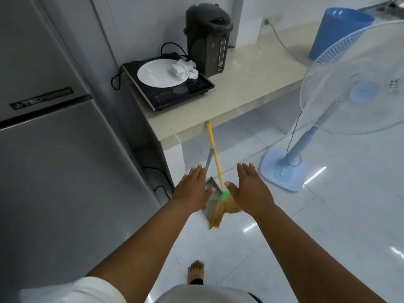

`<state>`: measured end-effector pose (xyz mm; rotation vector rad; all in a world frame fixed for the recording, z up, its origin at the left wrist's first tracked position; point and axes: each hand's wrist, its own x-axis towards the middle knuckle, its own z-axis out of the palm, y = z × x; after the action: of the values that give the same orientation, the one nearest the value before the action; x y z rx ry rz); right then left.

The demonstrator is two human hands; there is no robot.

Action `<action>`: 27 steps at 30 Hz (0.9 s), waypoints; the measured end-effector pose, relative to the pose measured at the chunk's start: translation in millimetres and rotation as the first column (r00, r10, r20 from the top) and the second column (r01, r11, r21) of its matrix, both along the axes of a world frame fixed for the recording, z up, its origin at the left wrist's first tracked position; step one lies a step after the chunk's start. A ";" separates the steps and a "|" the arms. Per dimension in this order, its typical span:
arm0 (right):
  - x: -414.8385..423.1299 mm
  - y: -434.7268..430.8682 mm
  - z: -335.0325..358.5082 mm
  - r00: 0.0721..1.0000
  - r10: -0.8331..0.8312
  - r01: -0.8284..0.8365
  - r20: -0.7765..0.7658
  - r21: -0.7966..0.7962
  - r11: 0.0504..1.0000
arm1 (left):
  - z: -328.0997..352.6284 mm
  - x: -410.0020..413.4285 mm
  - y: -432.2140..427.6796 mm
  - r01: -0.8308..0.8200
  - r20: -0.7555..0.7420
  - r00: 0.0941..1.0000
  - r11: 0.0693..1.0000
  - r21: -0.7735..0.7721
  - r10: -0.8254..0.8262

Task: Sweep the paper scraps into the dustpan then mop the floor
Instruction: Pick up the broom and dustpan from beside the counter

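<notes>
A broom (215, 162) with a yellow handle, green collar and straw bristles leans against the counter edge. Beside it stands a grey dustpan (211, 186) with a long grey handle. My left hand (192, 186) is stretched out flat, fingers apart, just left of the dustpan and holding nothing. My right hand (249, 189) is also open, palm down, just right of the broom's collar. Crumpled white paper scraps (184, 68) lie on a white plate (155, 73) on the counter.
A grey fridge (54, 138) fills the left. On the counter (240, 95) sit an induction hob (172, 95), a dark water boiler (207, 38) and a blue bucket (334, 31). A blue standing fan (349, 90) stands on the glossy white tile floor at right. My bare foot (196, 272) is below.
</notes>
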<state>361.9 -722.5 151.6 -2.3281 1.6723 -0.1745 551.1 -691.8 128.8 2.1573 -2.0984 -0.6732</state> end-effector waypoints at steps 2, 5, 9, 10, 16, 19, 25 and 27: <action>7.9 -22.0 -4.2 1.000 -0.007 0.007 0.015 0.014 1.000 | -3.8 6.5 -22.2 -0.005 -0.013 1.000 1.000 0.007 0.005; 15.1 -52.9 -11.1 1.000 -0.009 0.008 0.015 0.044 0.999 | -13.7 11.4 -51.7 -0.012 -0.003 1.000 1.000 0.022 0.013; 18.1 -105.8 -23.5 1.000 0.016 -0.017 0.006 0.080 0.997 | -30.6 15.6 -95.1 -0.050 0.011 0.999 0.996 0.073 0.050; 19.0 -119.8 -26.6 0.999 0.032 -0.033 0.007 0.090 0.995 | -34.9 16.2 -106.1 -0.066 0.014 0.998 0.994 0.084 0.065; 26.6 -204.0 -46.4 0.987 0.161 -0.162 0.017 0.158 0.974 | -55.3 10.0 -164.7 -0.175 0.030 0.985 0.977 0.125 0.173; 31.8 -241.8 -55.6 0.979 0.199 -0.204 0.045 0.209 0.956 | -64.7 2.7 -189.0 -0.221 0.073 0.975 0.963 0.154 0.212; 47.6 -302.7 -84.8 0.970 0.228 -0.243 0.086 0.328 0.913 | -95.9 -11.3 -229.0 -0.339 0.022 0.939 0.916 0.215 0.342; 54.3 -318.9 -97.4 0.975 0.204 -0.224 0.091 0.399 0.889 | -107.6 -14.4 -239.1 -0.356 -0.006 0.930 0.907 0.224 0.367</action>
<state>416.3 -1041.4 54.2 -2.1434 1.2667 0.1518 536.7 -931.0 21.1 2.5213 -1.5938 -0.9354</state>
